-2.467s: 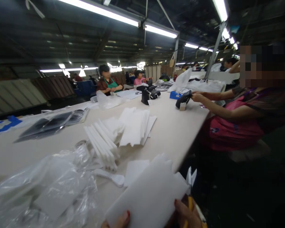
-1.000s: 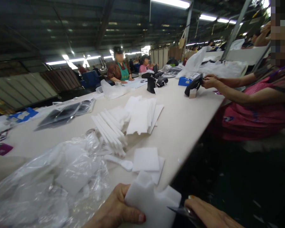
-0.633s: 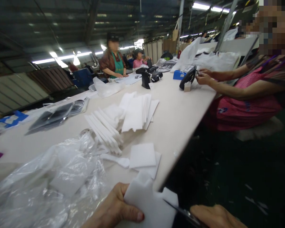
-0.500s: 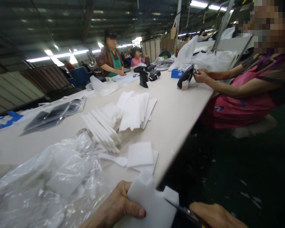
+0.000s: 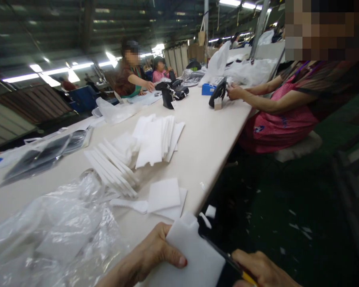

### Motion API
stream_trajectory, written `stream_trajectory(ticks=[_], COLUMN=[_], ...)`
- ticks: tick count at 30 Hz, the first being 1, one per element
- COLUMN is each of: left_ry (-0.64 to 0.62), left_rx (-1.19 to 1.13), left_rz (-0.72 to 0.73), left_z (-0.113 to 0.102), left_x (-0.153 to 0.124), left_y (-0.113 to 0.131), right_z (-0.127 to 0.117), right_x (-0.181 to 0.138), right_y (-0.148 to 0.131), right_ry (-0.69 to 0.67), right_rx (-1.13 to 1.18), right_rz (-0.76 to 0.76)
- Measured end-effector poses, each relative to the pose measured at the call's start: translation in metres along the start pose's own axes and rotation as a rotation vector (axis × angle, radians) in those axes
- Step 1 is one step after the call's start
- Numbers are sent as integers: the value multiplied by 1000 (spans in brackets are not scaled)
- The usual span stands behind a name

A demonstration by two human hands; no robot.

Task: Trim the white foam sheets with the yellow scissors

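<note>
My left hand (image 5: 158, 251) grips a white foam sheet (image 5: 194, 255), its thumb pressed flat on the upper face. My right hand (image 5: 260, 269) is closed round a pair of scissors (image 5: 227, 255) with dark blades and a bit of yellow at the handle. The blades lie along the sheet's right edge, near a notched corner. Two small white offcuts (image 5: 208, 214) hang in the air just past the blade tips. On the table beyond lie two square foam pieces (image 5: 164, 195) and a thin white strip (image 5: 130, 205).
Stacks of white foam sheets (image 5: 155, 139) stand mid-table. Crumpled clear plastic (image 5: 62, 231) covers the near left. A co-worker in a pink apron (image 5: 275, 127) handles a black bag (image 5: 218, 93) at the right edge; another person (image 5: 131, 75) stands at the far side. Scraps litter the dark floor.
The corner tab of the foam sheet has been cut away, and its pieces are falling. The scissors have shifted slightly left. The far co-worker's arm has lifted toward the black bags.
</note>
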State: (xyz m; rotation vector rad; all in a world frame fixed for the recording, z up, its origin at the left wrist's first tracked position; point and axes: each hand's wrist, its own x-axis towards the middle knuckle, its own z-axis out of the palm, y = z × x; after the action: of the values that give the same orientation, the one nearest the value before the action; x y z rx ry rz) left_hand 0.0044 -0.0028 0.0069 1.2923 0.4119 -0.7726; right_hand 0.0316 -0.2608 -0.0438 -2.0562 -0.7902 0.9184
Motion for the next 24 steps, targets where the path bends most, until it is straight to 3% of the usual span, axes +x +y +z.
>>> stream_trajectory(ticks=[5,12,18,24], left_ry=[7,-29,-69,-103], left_rx=[17,38,39,5], left_rz=[1,-29,-50,-26], left_z=[-8,-1,12,10], left_x=[4,3,8,14], left_y=[1,8,1,-9], right_z=[-6,-34,-31,-22], right_x=[1,-1,1,0], right_y=[-1,-36,-44,-37], right_ry=[28,29,54,84], right_rx=[117,-53,-92,-5], right_rz=[20,6,-62,-98])
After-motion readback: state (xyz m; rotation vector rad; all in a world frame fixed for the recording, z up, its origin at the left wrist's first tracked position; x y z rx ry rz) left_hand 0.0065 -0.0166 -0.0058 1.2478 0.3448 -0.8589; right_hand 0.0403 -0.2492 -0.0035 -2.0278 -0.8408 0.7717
